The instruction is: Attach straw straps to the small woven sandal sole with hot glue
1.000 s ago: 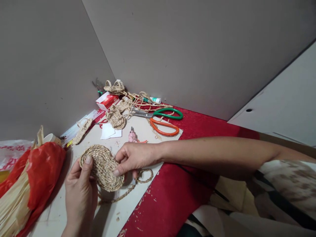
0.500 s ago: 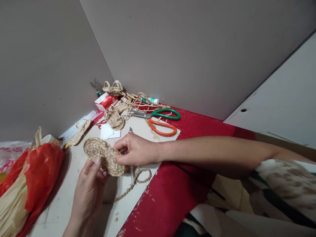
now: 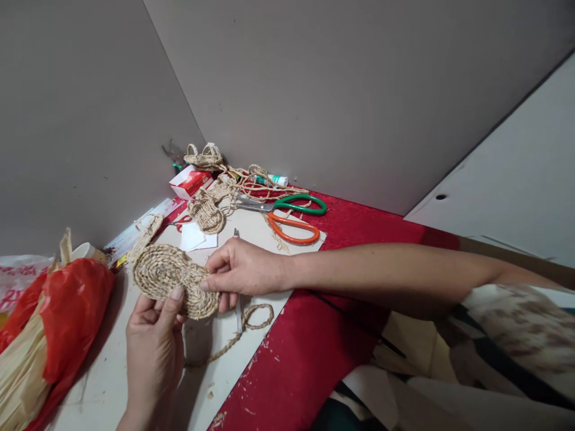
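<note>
Between my hands is a woven straw sole (image 3: 164, 270), made of braid coiled into a figure-eight shape and held above the board. My left hand (image 3: 157, 335) pinches its lower edge, thumb on top. My right hand (image 3: 236, 272) grips the narrower end at the right, with the thumb on its face and the fingers partly behind. A loose straw braid (image 3: 258, 317) lies curled on the board below my right hand. Under that hand lies a thin metal tool (image 3: 238, 320), its middle hidden; I cannot make out its kind.
Scissors (image 3: 296, 218) with green and orange handles lie beyond my right hand. Small woven straw slippers (image 3: 206, 214), a red and white box (image 3: 191, 181) and a glue tube (image 3: 274, 180) crowd the back corner. A red plastic bag (image 3: 78, 305) of husks sits at left.
The straw sole has shifted slightly left and turned flatter toward me, showing more of its coiled face. Both hands still hold it; my left hand has tilted with it.
</note>
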A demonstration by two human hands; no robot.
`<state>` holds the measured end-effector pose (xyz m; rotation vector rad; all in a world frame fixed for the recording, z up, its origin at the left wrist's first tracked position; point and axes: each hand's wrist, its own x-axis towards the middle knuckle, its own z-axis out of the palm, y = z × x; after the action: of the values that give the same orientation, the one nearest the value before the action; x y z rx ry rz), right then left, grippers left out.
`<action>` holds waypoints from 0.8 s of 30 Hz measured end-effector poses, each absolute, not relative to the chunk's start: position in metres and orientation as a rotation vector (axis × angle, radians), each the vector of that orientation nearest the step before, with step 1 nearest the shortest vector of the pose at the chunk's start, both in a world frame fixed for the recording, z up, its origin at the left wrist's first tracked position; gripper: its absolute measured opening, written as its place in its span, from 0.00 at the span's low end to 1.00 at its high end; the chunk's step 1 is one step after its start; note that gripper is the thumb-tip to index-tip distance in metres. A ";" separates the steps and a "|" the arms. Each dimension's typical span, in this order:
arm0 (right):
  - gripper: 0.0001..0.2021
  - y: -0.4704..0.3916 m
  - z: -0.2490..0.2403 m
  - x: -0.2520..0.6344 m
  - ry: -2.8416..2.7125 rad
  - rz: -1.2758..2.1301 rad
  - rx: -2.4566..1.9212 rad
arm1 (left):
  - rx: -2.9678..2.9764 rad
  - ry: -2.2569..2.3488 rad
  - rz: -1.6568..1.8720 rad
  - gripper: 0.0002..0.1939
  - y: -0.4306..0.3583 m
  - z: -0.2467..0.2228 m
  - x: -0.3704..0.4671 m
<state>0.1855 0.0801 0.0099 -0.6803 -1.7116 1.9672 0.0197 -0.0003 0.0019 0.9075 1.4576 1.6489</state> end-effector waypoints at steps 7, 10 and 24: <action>0.21 0.084 0.004 0.185 -1.735 2.026 -0.627 | 0.894 1.455 1.699 0.16 -0.001 0.003 0.022; 0.20 0.085 0.000 0.184 -1.752 1.949 -0.603 | 0.886 1.461 1.723 0.17 -0.001 0.005 0.024; 0.20 0.080 -0.004 0.183 -2.084 1.035 -0.670 | 0.880 1.498 1.577 0.19 -0.002 -0.005 0.024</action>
<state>0.1831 0.0802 -0.0042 -0.6698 -2.0836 1.0346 0.0238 -0.0023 -0.0047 0.8801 1.4980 1.5772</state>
